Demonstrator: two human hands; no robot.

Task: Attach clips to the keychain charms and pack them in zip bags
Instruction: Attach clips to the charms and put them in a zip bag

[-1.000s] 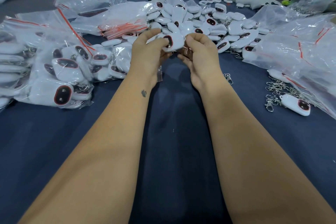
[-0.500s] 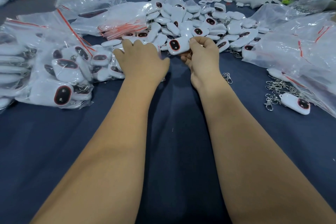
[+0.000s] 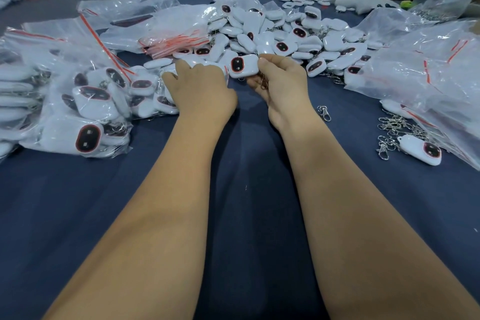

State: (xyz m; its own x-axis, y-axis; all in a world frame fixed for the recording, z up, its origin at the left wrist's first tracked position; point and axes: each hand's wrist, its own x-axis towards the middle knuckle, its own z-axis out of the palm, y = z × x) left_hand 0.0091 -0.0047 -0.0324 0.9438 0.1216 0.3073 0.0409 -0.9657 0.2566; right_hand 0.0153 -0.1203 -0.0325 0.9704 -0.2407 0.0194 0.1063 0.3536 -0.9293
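The right hand (image 3: pixel 281 83) pinches a white charm (image 3: pixel 243 65) at its right edge, dark oval face toward the camera, with a metal clip (image 3: pixel 263 83) hanging between the curled fingers. The charm sits just above the dark blue table (image 3: pixel 78 202), at the near edge of the loose charm pile (image 3: pixel 280 34). The left hand (image 3: pixel 202 89) lies palm down, fingers spread over packed zip bags (image 3: pixel 85 101) (whether it grips anything, I cannot tell). Loose clips (image 3: pixel 392 130) and a lone charm (image 3: pixel 422 149) rest to the right.
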